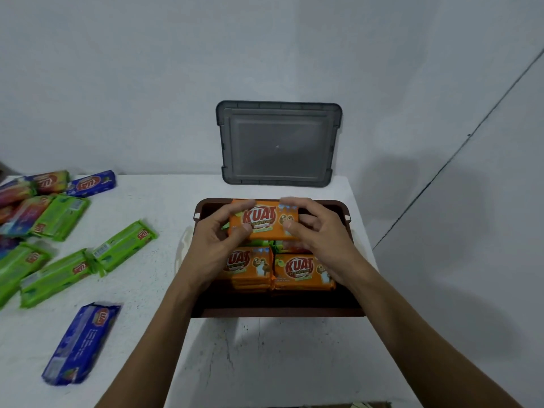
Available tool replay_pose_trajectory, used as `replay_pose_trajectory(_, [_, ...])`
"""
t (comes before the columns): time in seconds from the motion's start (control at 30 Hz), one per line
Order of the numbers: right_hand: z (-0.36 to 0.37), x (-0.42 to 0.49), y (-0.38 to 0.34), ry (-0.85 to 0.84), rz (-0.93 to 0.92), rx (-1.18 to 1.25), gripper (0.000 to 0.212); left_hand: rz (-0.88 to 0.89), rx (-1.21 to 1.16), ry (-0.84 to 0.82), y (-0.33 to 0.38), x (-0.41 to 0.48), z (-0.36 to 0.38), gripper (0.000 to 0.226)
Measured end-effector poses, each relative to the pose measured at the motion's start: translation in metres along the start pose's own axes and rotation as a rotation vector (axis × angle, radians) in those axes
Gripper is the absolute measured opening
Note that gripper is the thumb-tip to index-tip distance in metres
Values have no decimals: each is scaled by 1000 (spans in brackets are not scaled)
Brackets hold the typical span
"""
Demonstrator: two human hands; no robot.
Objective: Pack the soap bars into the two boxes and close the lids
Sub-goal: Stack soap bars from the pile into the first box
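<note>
A brown box [273,311] stands open on the white table, with orange soap bars stacked inside [303,272]. Both hands hold one orange soap bar [265,219] over the box's far half. My left hand [215,240] grips its left end, thumb under, fingers on top. My right hand [318,231] grips its right end the same way. The box's grey lid [278,144] leans upright against the wall behind it. Only one box is in view.
Loose soap bars lie on the table's left side: several green ones [123,245], a blue one near the front [82,343], another blue one [91,184] and multicoloured ones [26,207] at the back. The table's right edge runs just past the box.
</note>
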State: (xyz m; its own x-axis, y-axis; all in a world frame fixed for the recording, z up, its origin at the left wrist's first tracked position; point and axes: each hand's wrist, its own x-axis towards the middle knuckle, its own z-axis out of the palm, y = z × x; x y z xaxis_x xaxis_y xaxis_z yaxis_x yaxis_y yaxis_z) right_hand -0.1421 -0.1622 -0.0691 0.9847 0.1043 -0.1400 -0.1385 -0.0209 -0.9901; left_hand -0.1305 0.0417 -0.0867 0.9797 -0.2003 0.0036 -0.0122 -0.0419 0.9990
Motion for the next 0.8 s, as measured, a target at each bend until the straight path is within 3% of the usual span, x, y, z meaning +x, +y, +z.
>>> replay_pose_trajectory(0.13, [-8, -1, 4, 39, 51, 111, 31, 42, 210, -81, -3, 7, -2, 40])
replay_pose_trajectory(0.27, [-18, -5, 5, 62, 66, 20, 33, 103, 461, -136, -2, 11, -5, 43])
replay_pose_trajectory(0.43, [-33, -19, 2, 54, 71, -150, 34, 261, 752, 20, -8, 16, -18, 33])
replay_pose_trajectory(0.8, [-33, -39, 16, 23, 231, -289, 33, 268, 909, 125, -33, 15, -34, 32])
